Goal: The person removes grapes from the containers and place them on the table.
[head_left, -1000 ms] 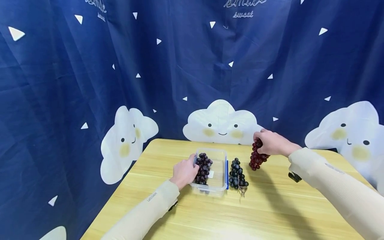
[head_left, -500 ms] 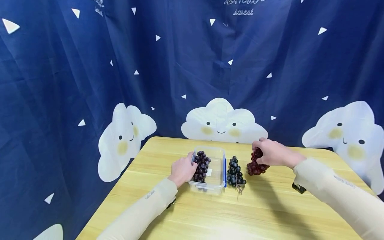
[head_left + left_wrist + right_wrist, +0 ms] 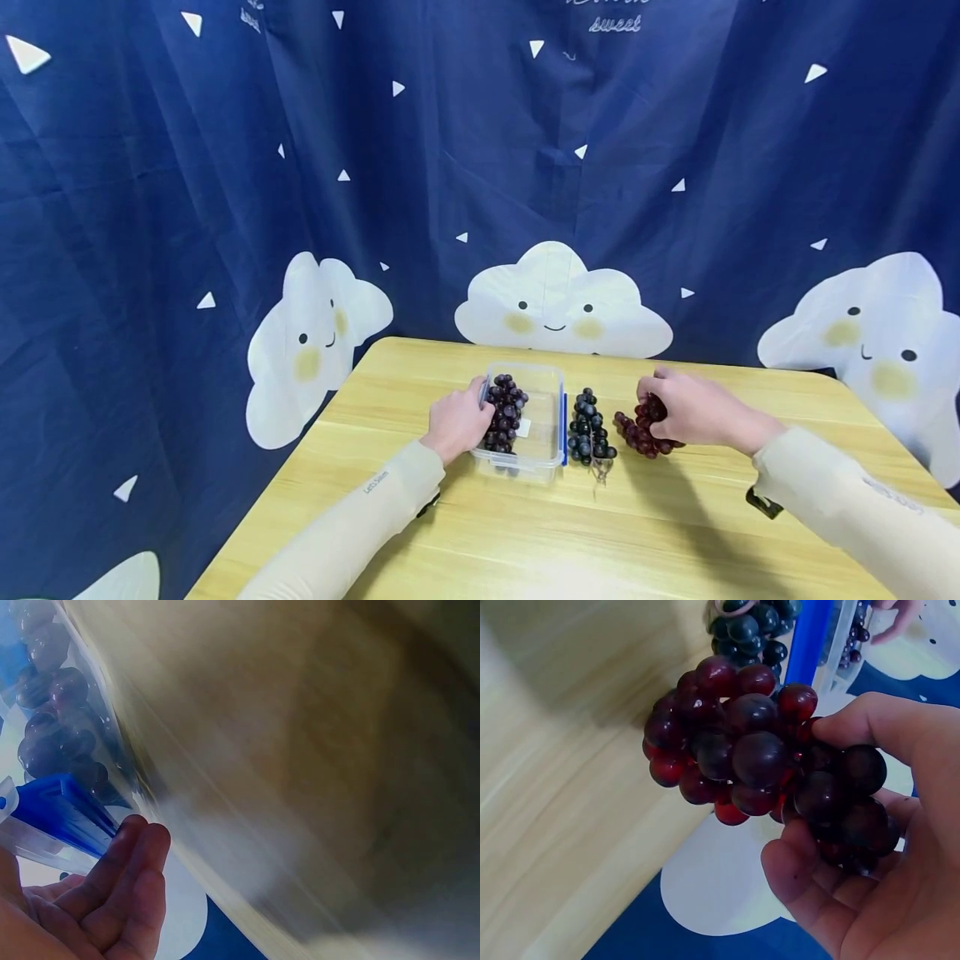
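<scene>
My right hand [image 3: 697, 410] grips a bunch of dark red grapes [image 3: 643, 435] by its thicker end, low over the table's right half. In the right wrist view the thumb and fingers curl round the red grapes [image 3: 757, 754]. On the left, my left hand [image 3: 456, 422] holds the left wall of a clear plastic container [image 3: 546, 408]. The left wrist view shows its fingers [image 3: 142, 881] beside a blue clip [image 3: 64, 810] on that wall. Purple grapes [image 3: 505, 412] lie inside, along the left side. Whether the red bunch touches the table is hard to tell.
A bunch of black grapes [image 3: 588, 427] with a pale stem end lies just right of the container's blue right-hand clip [image 3: 565, 429]. The wooden table [image 3: 510, 533] backs onto a dark blue curtain [image 3: 510, 167] with clouds and triangles.
My right hand has come down and slightly nearer with the red grapes, which hung upright before and now lean with their tip to the left. The left hand stays on the container.
</scene>
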Demonstrator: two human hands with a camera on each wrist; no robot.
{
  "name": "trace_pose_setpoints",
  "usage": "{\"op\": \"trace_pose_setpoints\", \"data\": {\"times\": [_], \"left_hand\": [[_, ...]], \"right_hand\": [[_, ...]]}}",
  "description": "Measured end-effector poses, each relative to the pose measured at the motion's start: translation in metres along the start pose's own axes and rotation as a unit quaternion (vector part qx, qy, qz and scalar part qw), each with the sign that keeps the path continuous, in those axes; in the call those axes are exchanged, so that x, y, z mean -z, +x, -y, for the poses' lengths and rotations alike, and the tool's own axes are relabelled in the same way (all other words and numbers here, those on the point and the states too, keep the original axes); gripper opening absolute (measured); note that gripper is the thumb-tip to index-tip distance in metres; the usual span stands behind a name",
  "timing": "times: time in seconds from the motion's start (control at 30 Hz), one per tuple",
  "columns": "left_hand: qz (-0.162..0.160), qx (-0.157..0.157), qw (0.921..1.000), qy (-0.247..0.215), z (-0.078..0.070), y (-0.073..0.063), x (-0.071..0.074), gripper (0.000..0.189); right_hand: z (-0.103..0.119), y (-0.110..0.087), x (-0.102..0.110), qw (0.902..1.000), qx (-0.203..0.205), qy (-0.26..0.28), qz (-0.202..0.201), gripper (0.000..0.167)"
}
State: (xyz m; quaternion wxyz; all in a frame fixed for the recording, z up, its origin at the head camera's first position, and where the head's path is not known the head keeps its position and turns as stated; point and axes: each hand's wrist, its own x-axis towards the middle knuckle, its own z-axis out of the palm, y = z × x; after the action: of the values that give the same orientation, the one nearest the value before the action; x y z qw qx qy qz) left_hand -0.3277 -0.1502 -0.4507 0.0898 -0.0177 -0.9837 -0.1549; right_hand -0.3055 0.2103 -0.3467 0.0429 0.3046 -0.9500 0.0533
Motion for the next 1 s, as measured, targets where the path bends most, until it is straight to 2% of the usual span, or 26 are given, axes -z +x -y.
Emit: {"op": "trace_pose_setpoints", "data": {"times": [0.23, 0.47, 0.8, 1.0], "left_hand": [[0.006, 0.002, 0.9999, -0.011, 0.0, 0.001, -0.001, 0.056], [0.01, 0.006, 0.9998, -0.016, 0.0, 0.0, -0.001, 0.056], [0.009, 0.002, 0.9998, -0.015, -0.002, -0.001, 0.0, 0.057], [0.008, 0.005, 0.9998, -0.017, -0.002, 0.0, 0.002, 0.058]], "right_hand": [[0.004, -0.015, -0.009, 0.9998, 0.006, -0.018, 0.005, 0.033], [0.009, -0.029, -0.019, 0.9998, -0.007, -0.001, 0.018, 0.033], [0.012, -0.045, -0.032, 0.9997, -0.005, 0.005, -0.022, 0.036], [0.017, -0.055, -0.04, 0.9991, -0.019, 0.006, -0.038, 0.043]]}}
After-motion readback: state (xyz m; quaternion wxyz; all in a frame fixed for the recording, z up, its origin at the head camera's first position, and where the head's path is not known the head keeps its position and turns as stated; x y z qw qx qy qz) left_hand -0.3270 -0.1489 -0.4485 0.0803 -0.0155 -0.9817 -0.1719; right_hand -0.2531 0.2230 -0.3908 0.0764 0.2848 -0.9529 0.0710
